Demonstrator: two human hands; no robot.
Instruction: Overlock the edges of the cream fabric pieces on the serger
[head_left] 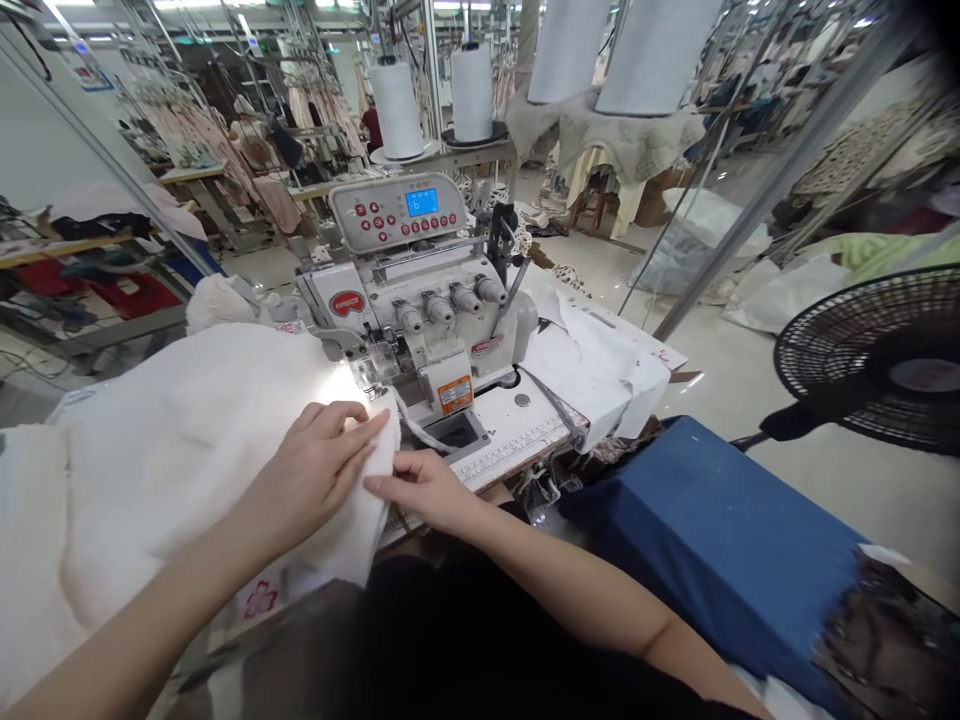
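White fabric is spread over the left of the sewing table, its right edge running up to the needle area of an overlock sewing machine. My left hand rests on this fabric just in front of the presser foot, with fingertips gripping near the edge. Lower down, my right hand pinches the same edge between thumb and fingers. A lamp lights the cloth beside the foot. The needle itself is hard to make out.
Thread cones stand behind the machine. White cloth pieces lie on the table's right side. A black fan and a blue cloth-covered box are to my right. Clothing racks and other workstations fill the background.
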